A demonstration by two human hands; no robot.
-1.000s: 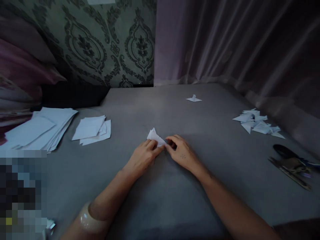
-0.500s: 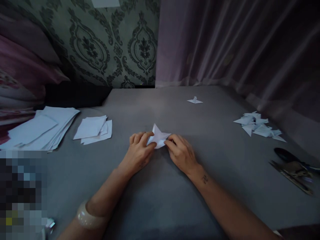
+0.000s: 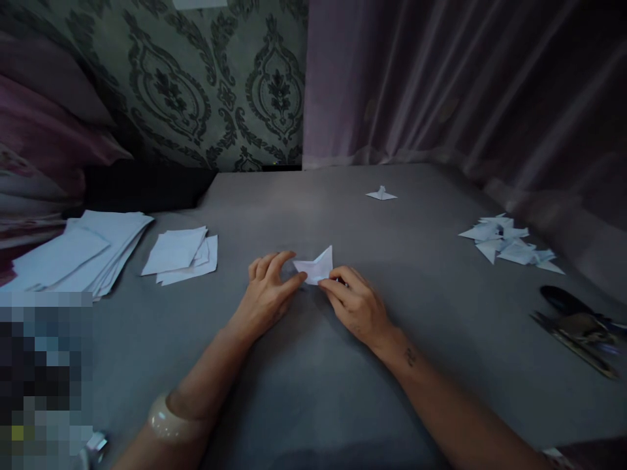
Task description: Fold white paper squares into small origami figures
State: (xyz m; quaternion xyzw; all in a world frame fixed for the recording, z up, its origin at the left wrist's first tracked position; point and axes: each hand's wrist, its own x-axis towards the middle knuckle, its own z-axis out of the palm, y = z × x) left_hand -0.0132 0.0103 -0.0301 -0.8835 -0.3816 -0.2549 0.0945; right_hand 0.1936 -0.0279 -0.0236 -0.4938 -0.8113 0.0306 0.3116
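Observation:
A small white folded paper (image 3: 321, 266) with a pointed tip standing up is between my two hands, just above or on the grey surface. Its lower right corner is pinched between the thumb and fingers of my right hand (image 3: 360, 303). My left hand (image 3: 267, 290) is at the paper's left side, thumb and index finger spread apart. The left thumb tip is at the paper's lower edge; whether it presses there I cannot tell. A pale bangle (image 3: 171, 421) circles my left forearm.
Left lie a small stack of paper squares (image 3: 179, 251) and a larger paper stack (image 3: 93, 245). A folded paper piece (image 3: 381, 193) sits at the back, with a pile of folded pieces (image 3: 509, 240) at right. Nearer are dark-handled scissors (image 3: 563, 301) and a slim pointed object (image 3: 573, 346).
The folded paper has turned, its upright point shifting from left to right. My left fingers have loosened and spread away from it, while my right hand keeps its pinch.

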